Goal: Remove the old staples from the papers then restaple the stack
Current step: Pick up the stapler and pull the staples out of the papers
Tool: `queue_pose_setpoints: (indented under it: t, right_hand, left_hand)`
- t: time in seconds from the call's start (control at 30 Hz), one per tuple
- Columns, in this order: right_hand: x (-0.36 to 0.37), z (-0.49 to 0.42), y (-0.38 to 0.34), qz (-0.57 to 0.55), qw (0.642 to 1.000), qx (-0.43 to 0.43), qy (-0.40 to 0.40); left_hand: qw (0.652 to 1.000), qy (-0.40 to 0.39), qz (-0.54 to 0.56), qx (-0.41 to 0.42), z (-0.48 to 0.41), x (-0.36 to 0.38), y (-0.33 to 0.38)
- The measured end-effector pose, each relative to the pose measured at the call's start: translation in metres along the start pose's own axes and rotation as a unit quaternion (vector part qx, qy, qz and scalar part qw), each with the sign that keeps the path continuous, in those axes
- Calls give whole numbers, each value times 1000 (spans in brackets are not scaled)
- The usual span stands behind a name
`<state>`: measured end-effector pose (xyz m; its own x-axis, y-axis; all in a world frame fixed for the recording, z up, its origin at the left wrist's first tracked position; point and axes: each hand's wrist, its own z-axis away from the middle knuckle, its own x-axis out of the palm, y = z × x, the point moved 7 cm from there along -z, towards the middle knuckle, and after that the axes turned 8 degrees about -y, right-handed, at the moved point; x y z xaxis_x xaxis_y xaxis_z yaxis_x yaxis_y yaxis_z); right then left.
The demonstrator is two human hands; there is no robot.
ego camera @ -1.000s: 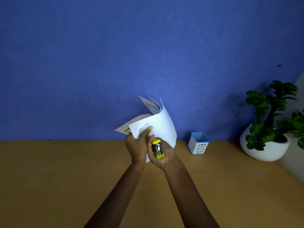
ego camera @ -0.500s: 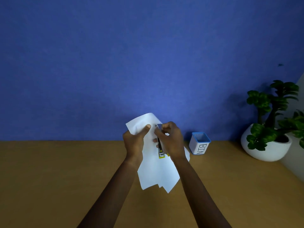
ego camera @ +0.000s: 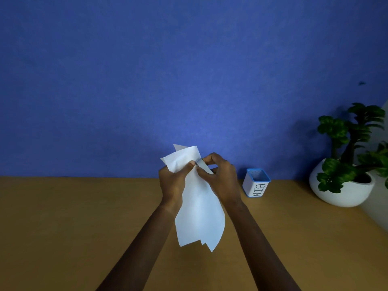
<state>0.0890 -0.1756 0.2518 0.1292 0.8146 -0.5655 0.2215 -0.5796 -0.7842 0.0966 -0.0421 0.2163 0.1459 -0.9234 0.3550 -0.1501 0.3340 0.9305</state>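
Note:
A stack of white papers [ego camera: 199, 215] hangs above the wooden desk, its sheets fanned out at the bottom. My left hand [ego camera: 173, 181] pinches the stack near its top left corner, thumb on the front sheet. My right hand [ego camera: 220, 177] grips a small stapler [ego camera: 203, 166], of which only a grey metal strip shows between the fingers. The strip's tip touches the top edge of the papers next to my left thumb. The yellow body of the stapler is hidden inside my right hand.
A small white cup with a blue rim marked BIN [ego camera: 256, 182] stands at the back of the wooden desk [ego camera: 63, 227], right of my hands. A potted green plant in a white bowl [ego camera: 344, 190] sits at the far right. A blue wall rises behind.
The papers flipped from pointing upward to hanging down. My right hand turned over and rose, bringing the stapler to the top edge of the stack; its yellow body went out of sight.

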Motion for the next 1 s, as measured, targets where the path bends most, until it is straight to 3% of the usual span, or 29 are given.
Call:
queue_pose_setpoints:
  t: [0.63, 0.73, 0.87, 1.0]
  right_hand:
    - [9, 8, -10, 131, 984, -113, -40]
    - [10, 9, 0, 83, 992, -84, -37]
    - [8, 9, 19, -75, 997, 11, -12]
    - [11, 11, 12, -11, 1000, -15, -18]
  left_hand:
    - [999, 2, -8, -41, -2, -3, -10]
    - [999, -5, 1, -40, -1, -3, -8]
    - [999, -16, 9, -42, 0, -5, -9]
    - [998, -26, 15, -53, 2, -3, -9]
